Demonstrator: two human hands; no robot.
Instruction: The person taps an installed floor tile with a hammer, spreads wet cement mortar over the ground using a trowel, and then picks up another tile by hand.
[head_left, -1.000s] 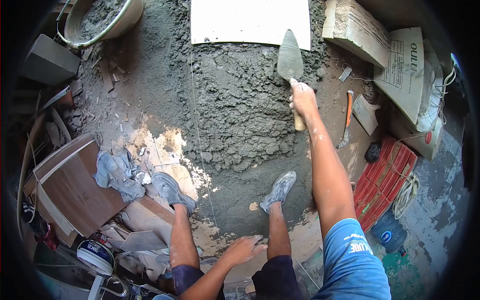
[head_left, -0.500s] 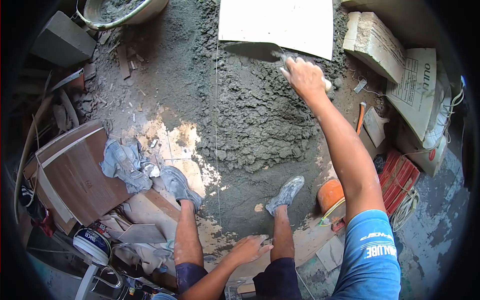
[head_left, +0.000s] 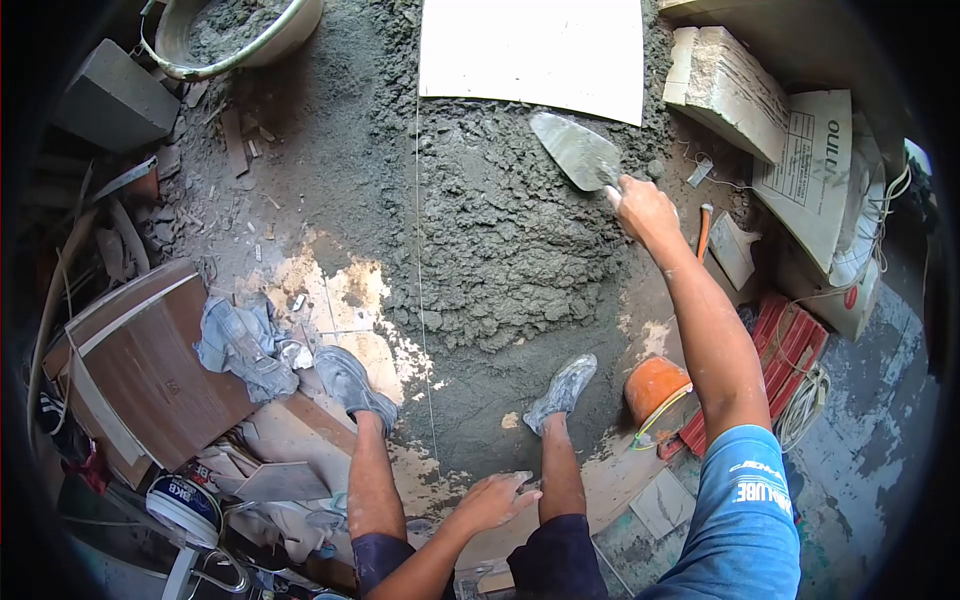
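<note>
My right hand (head_left: 647, 212) is closed around the handle of a trowel (head_left: 577, 152). The pointed metal blade lies over grey, lumpy mortar (head_left: 510, 230), its face turned up toward me and its tip pointing up-left. Just beyond the blade, a large white tile (head_left: 530, 55) rests on the mortar, its near edge close to the trowel tip. My left hand (head_left: 495, 503) hangs low between my knees with fingers stretched out and grey smears on the fingertips; it holds nothing. A thin string (head_left: 421, 250) runs lengthwise along the left part of the mortar.
A tub of mortar (head_left: 240, 40) stands at the upper left. Along the right are a broken block (head_left: 730, 90), a cardboard box (head_left: 805, 180), an orange container (head_left: 657, 388) and red slats (head_left: 750, 370). On the left lie brown tiles (head_left: 165, 370), a rag (head_left: 245, 345) and a paint bucket (head_left: 185, 510).
My right hand has drawn the trowel back from the tile's edge, toward me and slightly right. The blade has turned from edge-on to face up. My left hand stays nearly in place.
</note>
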